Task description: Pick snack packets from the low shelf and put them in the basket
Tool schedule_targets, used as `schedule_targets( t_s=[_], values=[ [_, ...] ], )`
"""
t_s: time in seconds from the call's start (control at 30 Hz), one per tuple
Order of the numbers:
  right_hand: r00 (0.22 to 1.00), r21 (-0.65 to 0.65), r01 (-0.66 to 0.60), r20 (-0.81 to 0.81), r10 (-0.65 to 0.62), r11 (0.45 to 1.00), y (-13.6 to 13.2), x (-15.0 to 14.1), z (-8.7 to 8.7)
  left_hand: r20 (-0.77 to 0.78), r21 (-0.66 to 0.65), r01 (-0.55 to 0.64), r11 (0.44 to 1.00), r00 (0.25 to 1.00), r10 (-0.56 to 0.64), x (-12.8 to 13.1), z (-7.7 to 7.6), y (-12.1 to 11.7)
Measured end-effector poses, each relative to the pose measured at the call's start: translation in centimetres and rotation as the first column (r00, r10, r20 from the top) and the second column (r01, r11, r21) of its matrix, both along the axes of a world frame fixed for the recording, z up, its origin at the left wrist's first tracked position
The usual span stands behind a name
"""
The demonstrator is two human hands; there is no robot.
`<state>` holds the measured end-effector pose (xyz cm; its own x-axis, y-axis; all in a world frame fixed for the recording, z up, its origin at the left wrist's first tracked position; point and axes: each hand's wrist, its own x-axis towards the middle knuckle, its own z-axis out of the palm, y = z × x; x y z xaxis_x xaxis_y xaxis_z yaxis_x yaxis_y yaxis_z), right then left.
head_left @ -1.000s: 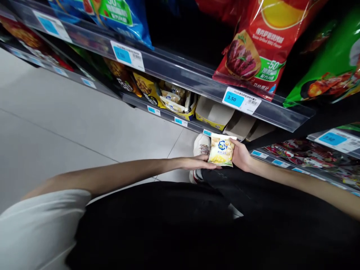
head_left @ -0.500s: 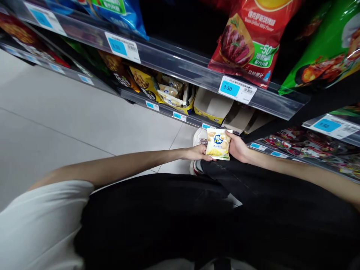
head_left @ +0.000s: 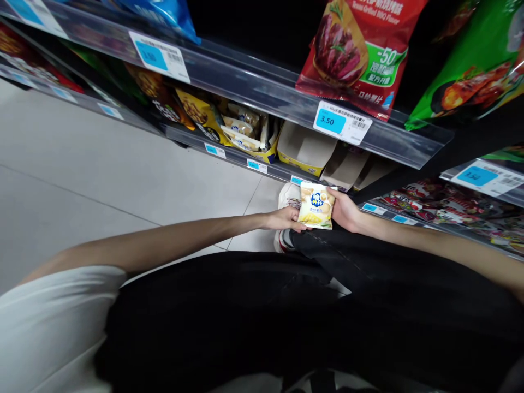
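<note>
On the low shelf (head_left: 188, 141), small packets (head_left: 241, 131) fill a carton (head_left: 269, 156); both hands (head_left: 284, 218) (head_left: 347, 212) grip one.

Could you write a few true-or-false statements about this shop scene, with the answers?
1. The left hand and right hand both hold the small snack packet. True.
2. The price label below the red chip bag reads 3.50. True.
3. The green bag is left of the red chip bag. False: it is to the right.
4. The visible shoe is mostly black. False: it is mostly white.
5. A yellow-edged display box holds small packets. True.
</note>
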<state>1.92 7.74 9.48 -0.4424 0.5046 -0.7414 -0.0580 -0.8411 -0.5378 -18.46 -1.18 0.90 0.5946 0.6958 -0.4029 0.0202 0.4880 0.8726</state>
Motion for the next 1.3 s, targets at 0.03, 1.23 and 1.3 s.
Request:
schedule_targets(
  t_s=[0.03,1.23,1.3],
  values=[
    [1.0,0.004,0.0,-0.001,0.0,1.0,0.0,0.0,0.0,0.002,0.001,0.0,1.0,1.0,0.0,0.0,0.0,0.0],
    [0.999,0.008,0.01,0.04,-0.011,1.0,0.3,-0.1,0.2,-0.12,-0.049,-0.014,0.999,0.993,0.008,-0.7,1.4,0.1],
    [0.999,0.01,0.015,0.029,-0.015,1.0,0.3,-0.1,0.1,-0.121,-0.043,-0.017,0.999,0.993,0.012,-0.7,1.5,0.1]
  ],
)
